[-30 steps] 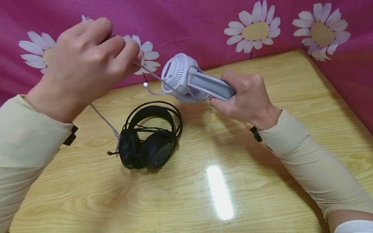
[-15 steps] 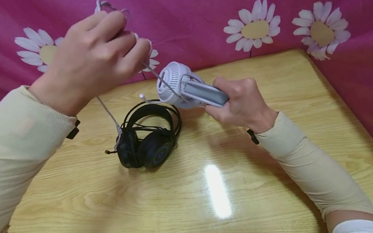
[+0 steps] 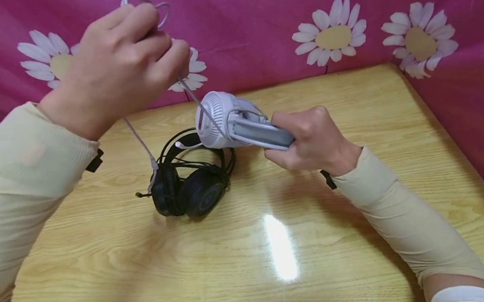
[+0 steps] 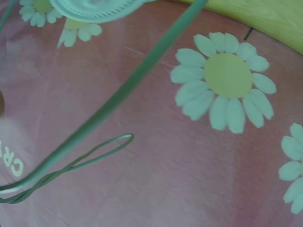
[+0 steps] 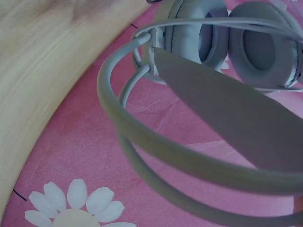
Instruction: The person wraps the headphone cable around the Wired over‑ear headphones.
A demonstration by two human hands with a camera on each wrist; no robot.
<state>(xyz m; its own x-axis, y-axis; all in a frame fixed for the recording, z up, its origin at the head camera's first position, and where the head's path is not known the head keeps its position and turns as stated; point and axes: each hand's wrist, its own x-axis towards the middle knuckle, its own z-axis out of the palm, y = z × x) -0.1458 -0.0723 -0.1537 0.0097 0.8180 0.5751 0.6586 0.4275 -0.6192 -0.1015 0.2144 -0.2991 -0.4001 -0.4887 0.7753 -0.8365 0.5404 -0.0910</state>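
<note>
My right hand [image 3: 309,139] grips a white over-ear headset [image 3: 212,122] by its headband, with the earcups pointing left above the table. In the right wrist view the twin frame tubes [image 5: 189,165] and the padded earcups [image 5: 260,45] show close up. High at the left, my left hand [image 3: 122,65] curls round the headset's pale cable [image 3: 194,97]; loops of it stick up above the knuckles. One run slants down to the white headset, another to the left earcup of a black headset [image 3: 204,192] lying on the table. In the left wrist view the cable [image 4: 118,97] crosses diagonally.
The wood-grain table [image 3: 324,260] has a bright light reflection near its middle. Behind and to the right hangs a magenta cloth [image 3: 247,27] printed with white daisies, meeting the table's back and right edges.
The white headset has sunk and shifted left, and its earcups now overlap the black headset's band in the head view. My left hand rose slightly, moving right, with more cable loops showing above it.
</note>
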